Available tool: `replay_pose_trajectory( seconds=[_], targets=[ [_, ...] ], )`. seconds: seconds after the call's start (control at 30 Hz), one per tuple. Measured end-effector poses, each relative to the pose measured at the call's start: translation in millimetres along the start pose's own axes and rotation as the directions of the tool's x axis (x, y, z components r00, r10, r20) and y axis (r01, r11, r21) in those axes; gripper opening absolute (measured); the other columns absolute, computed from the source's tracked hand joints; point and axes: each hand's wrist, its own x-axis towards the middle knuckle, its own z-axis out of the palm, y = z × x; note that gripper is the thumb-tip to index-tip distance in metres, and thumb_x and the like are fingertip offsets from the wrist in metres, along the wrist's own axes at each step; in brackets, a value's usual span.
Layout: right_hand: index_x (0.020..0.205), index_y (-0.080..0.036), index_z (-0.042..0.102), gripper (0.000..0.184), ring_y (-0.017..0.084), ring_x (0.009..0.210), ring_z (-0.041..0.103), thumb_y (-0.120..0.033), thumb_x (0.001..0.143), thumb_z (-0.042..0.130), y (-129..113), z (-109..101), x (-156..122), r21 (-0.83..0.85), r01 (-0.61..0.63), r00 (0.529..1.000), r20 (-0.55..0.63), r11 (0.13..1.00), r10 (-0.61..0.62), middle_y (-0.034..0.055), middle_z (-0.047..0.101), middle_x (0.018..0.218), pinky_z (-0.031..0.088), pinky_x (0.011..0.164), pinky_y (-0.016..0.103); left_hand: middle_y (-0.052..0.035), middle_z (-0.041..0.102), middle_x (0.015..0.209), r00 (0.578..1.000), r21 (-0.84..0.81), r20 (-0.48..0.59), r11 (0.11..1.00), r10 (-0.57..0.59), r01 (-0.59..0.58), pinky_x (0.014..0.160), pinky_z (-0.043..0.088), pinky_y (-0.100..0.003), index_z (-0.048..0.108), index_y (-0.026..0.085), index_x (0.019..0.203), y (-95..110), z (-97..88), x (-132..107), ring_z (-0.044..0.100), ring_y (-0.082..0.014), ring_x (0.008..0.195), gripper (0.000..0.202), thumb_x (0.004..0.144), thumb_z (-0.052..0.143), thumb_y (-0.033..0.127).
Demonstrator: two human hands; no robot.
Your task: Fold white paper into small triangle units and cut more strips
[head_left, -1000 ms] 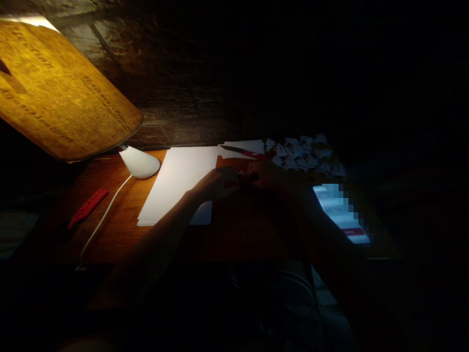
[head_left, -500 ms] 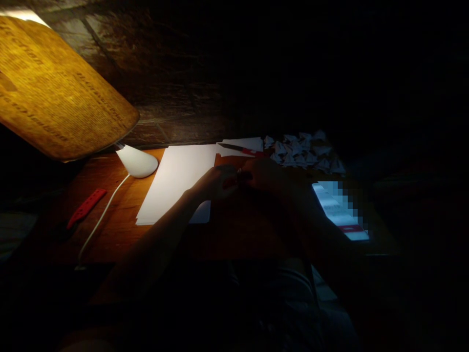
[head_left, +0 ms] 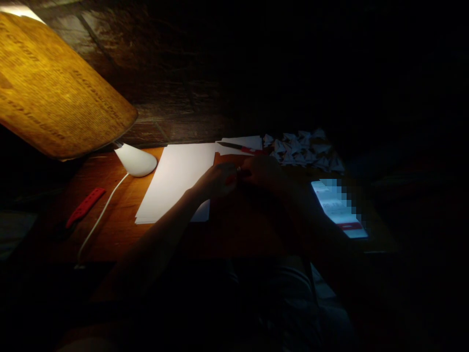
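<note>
Left hand (head_left: pixel 216 180) and right hand (head_left: pixel 262 173) meet over the middle of the desk (head_left: pixel 120 230), fingertips of both pinched together on a paper scrap (head_left: pixel 237 173). Light is dim, so the fold itself cannot be made out. Near the far right corner lies a heap of folded pieces (head_left: pixel 304 149) — by my reading, the finished share. A stack of white sheets (head_left: pixel 176 181) lies flat, left of centre, unfolded — much appears left. Cutter (head_left: pixel 240 146) at the far edge; lit phone (head_left: pixel 339 208) near the right edge.
</note>
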Motion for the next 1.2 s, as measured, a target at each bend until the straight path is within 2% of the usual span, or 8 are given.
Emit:
replay_pose_trajectory(
  seconds=[0.1, 0.33, 0.5, 0.67, 0.87, 1.0, 1.2],
  targets=[
    [0.109, -0.021, 0.084, 0.026, 0.027, 0.098, 0.072, -0.036, 0.096, 0.067, 0, -2, -1, 0.009, 0.012, 1.0, 0.005, 1.0, -0.012, 0.0093, 0.081, 0.111, 0.041, 0.073, 0.034, -0.0093, 0.074, 0.1, 1.0, 0.045, -0.01, 0.999, -0.018, 0.018, 0.085, 0.061, -0.038, 0.074, 0.018, 0.101, 2, 1.3, 2, 0.071, -0.0244, 0.095, 0.019, 0.09, 0.06, 0.023],
    [0.109, -0.014, 0.08, 0.025, 0.025, 0.099, 0.071, -0.029, 0.092, 0.069, 3, -2, -6, 0.077, 0.07, 0.997, 0.012, 0.995, -0.071, 0.0123, 0.08, 0.112, 0.04, 0.076, 0.031, -0.0084, 0.075, 0.093, 0.999, 0.053, -0.046, 0.999, 0.002, 0.001, 0.08, 0.06, -0.035, 0.072, 0.018, 0.089, -3, 4.9, 3, 0.072, -0.0225, 0.089, 0.012, 0.089, 0.061, 0.022],
    [0.11, -0.015, 0.079, 0.023, 0.024, 0.1, 0.071, -0.024, 0.091, 0.069, 5, 1, -3, 0.112, 0.091, 0.996, 0.011, 0.989, -0.093, 0.0122, 0.08, 0.114, 0.041, 0.079, 0.032, -0.0081, 0.075, 0.092, 0.998, 0.039, -0.059, 0.999, -0.021, 0.023, 0.078, 0.057, -0.032, 0.072, 0.018, 0.088, -4, 7.0, 2, 0.071, -0.0208, 0.088, 0.012, 0.09, 0.06, 0.021],
    [0.104, -0.014, 0.079, 0.019, 0.024, 0.096, 0.071, -0.024, 0.092, 0.069, 1, -2, -9, 0.143, 0.067, 0.998, -0.003, 0.987, -0.067, 0.0121, 0.08, 0.109, 0.04, 0.077, 0.032, -0.0091, 0.074, 0.091, 0.995, 0.011, -0.07, 0.997, -0.074, 0.075, 0.075, 0.056, -0.034, 0.073, 0.017, 0.09, -4, 9.1, 1, 0.071, -0.0221, 0.084, 0.013, 0.088, 0.061, 0.024],
    [0.108, -0.013, 0.079, 0.022, 0.025, 0.097, 0.071, -0.022, 0.093, 0.066, -1, 0, -11, 0.14, 0.044, 0.999, -0.02, 0.989, -0.042, 0.0141, 0.08, 0.111, 0.043, 0.08, 0.034, -0.0076, 0.075, 0.09, 0.992, -0.024, -0.078, 0.995, -0.103, 0.101, 0.076, 0.055, -0.034, 0.073, 0.019, 0.088, -4, 8.6, 2, 0.071, -0.0213, 0.084, 0.014, 0.087, 0.06, 0.024],
    [0.113, -0.013, 0.08, 0.025, 0.025, 0.102, 0.071, -0.019, 0.094, 0.064, 0, 1, -9, 0.134, 0.059, 0.998, -0.021, 0.989, -0.057, 0.0143, 0.08, 0.116, 0.044, 0.084, 0.034, -0.0076, 0.076, 0.091, 0.993, -0.01, -0.082, 0.996, -0.086, 0.085, 0.075, 0.056, -0.034, 0.074, 0.019, 0.091, -3, 6.4, 2, 0.071, -0.021, 0.083, 0.016, 0.088, 0.06, 0.023],
    [0.112, -0.013, 0.081, 0.024, 0.024, 0.102, 0.071, -0.022, 0.097, 0.064, 0, 0, -9, 0.18, 0.046, 0.999, -0.019, 0.983, -0.044, 0.0138, 0.081, 0.117, 0.044, 0.085, 0.033, -0.0067, 0.077, 0.091, 0.995, 0.031, -0.101, 0.999, -0.023, 0.027, 0.073, 0.057, -0.031, 0.073, 0.019, 0.092, -3, 6.7, 0, 0.071, -0.0197, 0.082, 0.015, 0.091, 0.06, 0.026]
  ],
)
